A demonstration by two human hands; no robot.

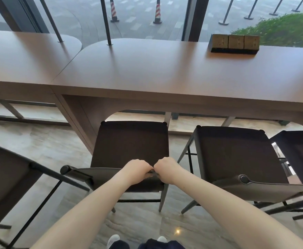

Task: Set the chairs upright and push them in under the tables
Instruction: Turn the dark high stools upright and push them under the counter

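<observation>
Two hands [153,170] grip one chair [131,146] of four.

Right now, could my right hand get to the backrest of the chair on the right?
Probably yes. The right hand grips the middle chair backrest, and the right chair's backrest sits just beside it with nothing between, though that hand must let go first.

1. I saw a dark brown chair [131,141] under the reddish-brown table [147,69].
2. On that table I saw a tan socket block [235,42] with a black base.
3. Beyond the table I saw red-and-white striped cones [157,11] and green grass [287,27].
</observation>
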